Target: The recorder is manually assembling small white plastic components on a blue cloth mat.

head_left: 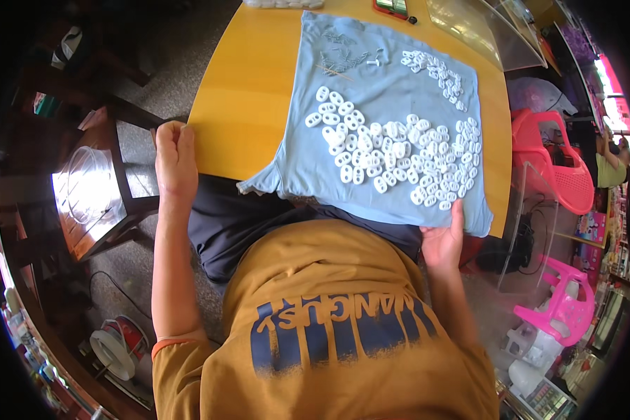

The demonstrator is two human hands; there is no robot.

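Cloth (pixel 392 98) of thin light-blue fabric lies over the table, its near edge slack and overhanging toward the lap. White oval plastic pieces with paired holes (pixel 364 142) lie spread across it, some overlapping, and the nearest ones sit close to that overhang. A tug there could tip them off. Beyond them, small pale pins (pixel 343 59) lie heaped by thin brown sticks (pixel 336 72); if the fabric bunched, they would likely scatter and be hard to find. The right hand (pixel 442 241) has its thumb against the cloth's near edge and its fingers bent below; whether it pinches the fabric, I cannot tell. The left hand (pixel 177 157) is curled at the corner of the yellow wooden table (pixel 245 105); its grip is unclear. Pushing there might jolt everything.
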